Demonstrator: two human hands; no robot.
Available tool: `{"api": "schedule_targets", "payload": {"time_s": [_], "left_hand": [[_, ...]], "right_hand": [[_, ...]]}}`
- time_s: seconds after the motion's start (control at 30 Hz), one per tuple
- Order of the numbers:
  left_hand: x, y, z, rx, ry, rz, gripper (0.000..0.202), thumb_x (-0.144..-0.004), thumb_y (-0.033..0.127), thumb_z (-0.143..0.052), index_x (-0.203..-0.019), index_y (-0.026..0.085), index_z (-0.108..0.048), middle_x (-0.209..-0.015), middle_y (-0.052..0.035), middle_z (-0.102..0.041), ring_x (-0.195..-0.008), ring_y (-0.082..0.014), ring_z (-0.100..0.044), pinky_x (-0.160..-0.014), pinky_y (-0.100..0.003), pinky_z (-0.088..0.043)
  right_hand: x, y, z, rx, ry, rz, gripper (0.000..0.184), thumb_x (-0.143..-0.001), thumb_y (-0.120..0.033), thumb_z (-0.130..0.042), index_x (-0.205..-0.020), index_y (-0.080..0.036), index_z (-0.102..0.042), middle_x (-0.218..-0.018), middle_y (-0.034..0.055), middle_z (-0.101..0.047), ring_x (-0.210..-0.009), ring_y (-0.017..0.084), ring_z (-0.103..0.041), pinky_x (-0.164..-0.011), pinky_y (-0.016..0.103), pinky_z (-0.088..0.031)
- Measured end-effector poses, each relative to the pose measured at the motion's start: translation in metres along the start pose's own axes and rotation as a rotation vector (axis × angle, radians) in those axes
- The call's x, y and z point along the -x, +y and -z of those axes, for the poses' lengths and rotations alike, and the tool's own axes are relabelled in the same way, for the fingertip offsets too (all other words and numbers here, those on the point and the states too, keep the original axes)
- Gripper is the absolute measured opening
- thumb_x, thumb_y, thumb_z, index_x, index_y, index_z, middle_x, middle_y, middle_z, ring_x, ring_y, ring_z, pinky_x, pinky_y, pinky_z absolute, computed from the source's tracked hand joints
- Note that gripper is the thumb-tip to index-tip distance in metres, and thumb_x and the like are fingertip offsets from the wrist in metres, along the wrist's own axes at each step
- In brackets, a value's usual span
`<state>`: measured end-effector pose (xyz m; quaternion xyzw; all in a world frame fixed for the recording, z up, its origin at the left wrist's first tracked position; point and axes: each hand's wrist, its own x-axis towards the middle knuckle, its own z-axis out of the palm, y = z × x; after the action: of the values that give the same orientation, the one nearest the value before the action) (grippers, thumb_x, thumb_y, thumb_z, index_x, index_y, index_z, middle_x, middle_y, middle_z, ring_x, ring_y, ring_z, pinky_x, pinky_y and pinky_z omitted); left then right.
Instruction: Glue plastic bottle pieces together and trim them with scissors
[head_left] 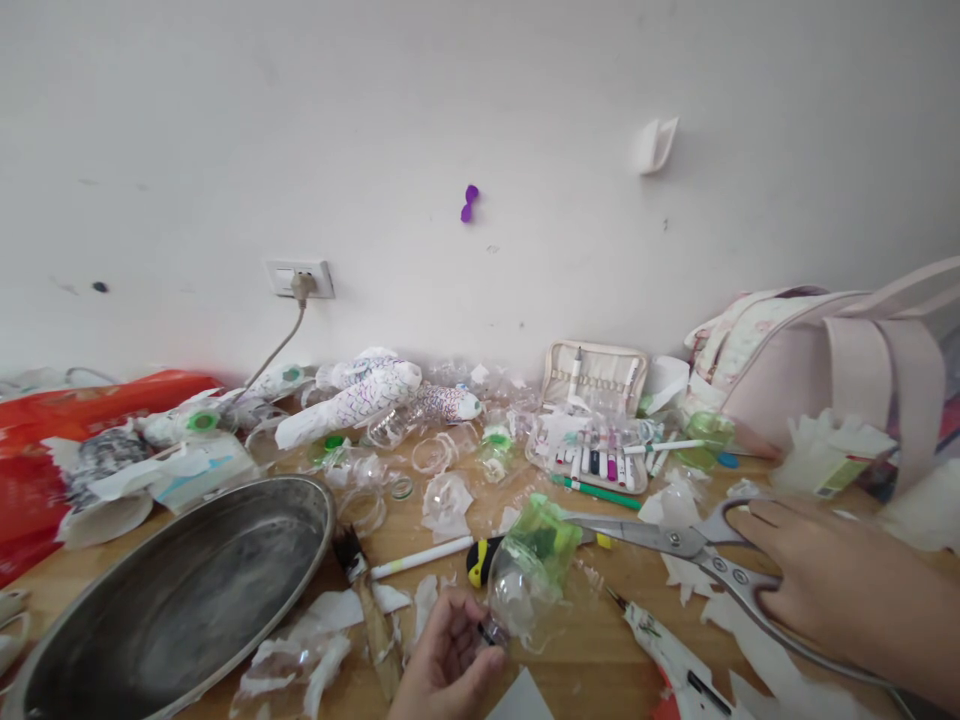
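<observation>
My left hand (448, 658) is at the bottom centre, its fingers pinched on the neck of a clear and green plastic bottle piece (531, 578) held just above the wooden table (592, 640). Off to the right, my right hand (832, 585) lies over the handles of a large pair of metal scissors (675, 540), fingers curled around them. The scissor blades point left toward the bottle piece and are nearly closed. A yellow and black tool (480, 560) lies just behind the bottle piece.
A big round metal pan (180, 600) fills the left front. Cut plastic bottles, rings and white scraps (446, 500) litter the table. An open marker case (596, 440) sits at the back, a pink bag (825, 370) at right, a glue gun (675, 660) in front.
</observation>
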<state>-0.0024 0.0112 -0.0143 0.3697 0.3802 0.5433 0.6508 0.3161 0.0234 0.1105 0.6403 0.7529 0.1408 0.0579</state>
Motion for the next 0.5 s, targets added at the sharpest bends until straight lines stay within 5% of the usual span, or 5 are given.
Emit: {"api": "schedule_targets", "payload": {"time_s": [0.13,0.5], "left_hand": [[0.000,0.000,0.000,-0.001,-0.031,0.002,0.032,-0.061,0.038,-0.081,-0.075,0.021,-0.058,-0.070,0.0044,-0.058,-0.066,-0.0102,-0.048,-0.064,-0.022,-0.034],[-0.005,0.003,0.001,0.024,0.062,0.002,0.035,-0.061,0.044,-0.079,-0.078,0.022,-0.057,-0.066,0.0052,-0.062,-0.059,-0.0100,-0.052,-0.058,-0.022,-0.038]], "right_hand": [[-0.006,0.000,0.005,-0.010,-0.091,-0.070,0.035,-0.062,-0.014,-0.048,-0.091,-0.022,-0.064,-0.095,0.0078,-0.068,-0.086,0.030,-0.061,-0.075,0.047,-0.045],[-0.012,-0.006,0.002,-0.014,-0.175,-0.009,0.020,-0.064,-0.012,-0.050,-0.077,-0.020,-0.063,-0.082,0.0072,-0.069,-0.079,0.030,-0.063,-0.070,0.043,-0.046]]}}
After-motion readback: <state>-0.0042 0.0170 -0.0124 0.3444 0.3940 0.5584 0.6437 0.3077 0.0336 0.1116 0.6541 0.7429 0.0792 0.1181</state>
